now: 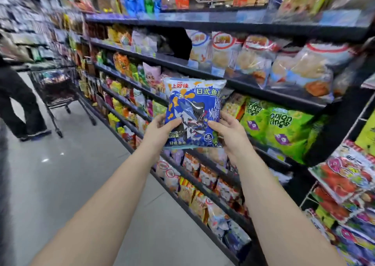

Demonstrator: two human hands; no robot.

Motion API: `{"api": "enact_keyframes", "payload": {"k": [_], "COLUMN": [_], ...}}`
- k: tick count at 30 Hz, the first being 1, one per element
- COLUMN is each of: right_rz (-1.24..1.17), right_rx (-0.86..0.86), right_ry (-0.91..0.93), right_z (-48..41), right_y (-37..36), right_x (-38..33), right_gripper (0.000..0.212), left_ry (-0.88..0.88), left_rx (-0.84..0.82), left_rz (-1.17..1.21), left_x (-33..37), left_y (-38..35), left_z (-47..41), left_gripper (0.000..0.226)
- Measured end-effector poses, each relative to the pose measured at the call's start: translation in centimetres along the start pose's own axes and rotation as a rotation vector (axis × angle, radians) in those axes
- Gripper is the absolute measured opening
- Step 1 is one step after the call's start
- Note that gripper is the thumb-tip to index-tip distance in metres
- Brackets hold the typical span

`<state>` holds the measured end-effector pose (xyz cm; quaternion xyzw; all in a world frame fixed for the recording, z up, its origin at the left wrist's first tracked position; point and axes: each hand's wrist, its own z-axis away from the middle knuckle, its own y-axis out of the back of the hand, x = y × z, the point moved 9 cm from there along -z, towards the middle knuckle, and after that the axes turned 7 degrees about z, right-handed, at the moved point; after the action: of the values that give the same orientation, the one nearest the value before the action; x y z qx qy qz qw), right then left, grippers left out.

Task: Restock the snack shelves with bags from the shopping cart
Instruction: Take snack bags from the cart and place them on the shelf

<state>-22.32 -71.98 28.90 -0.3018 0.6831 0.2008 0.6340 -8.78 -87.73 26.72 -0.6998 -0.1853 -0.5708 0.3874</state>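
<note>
A blue snack bag [192, 107] with orange fish shapes and white lettering is held upright in front of the snack shelves [253, 89]. My left hand [159, 132] grips its lower left edge, thumb across the front. My right hand [229, 132] grips its lower right edge, thumb on the front too. The shopping cart [56, 87], dark wire with bags inside, stands down the aisle at the left, close to the shelves.
A person in dark trousers [18, 103] stands beside the cart at the far left. Green onion-ring bags [284, 127] fill the shelf right of my hands. A dark gap [178, 42] shows on the second shelf. A wire rack of red packets [345, 184] juts out at the right. Grey floor [60, 174] lies to the left.
</note>
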Motion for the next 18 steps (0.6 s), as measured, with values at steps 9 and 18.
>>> {"api": "enact_keyframes", "payload": {"k": [9,18], "right_rz": [-0.029,0.136], "right_rx": [0.006,0.156], "right_ry": [0.278,0.511], "right_z": [-20.9,-35.4], "right_y": [-2.6,-2.6], "right_x": [-11.8,-24.7], "right_gripper": [0.046,0.043], "left_ry": [-0.263,-0.407], "left_rx": [-0.132,-0.311], "left_rz": [-0.127,-0.021], "left_x": [13.7,24.6], "left_y": [-5.6,-14.1], "left_z": [-20.1,-37.8], "left_gripper": [0.059,0.021]}}
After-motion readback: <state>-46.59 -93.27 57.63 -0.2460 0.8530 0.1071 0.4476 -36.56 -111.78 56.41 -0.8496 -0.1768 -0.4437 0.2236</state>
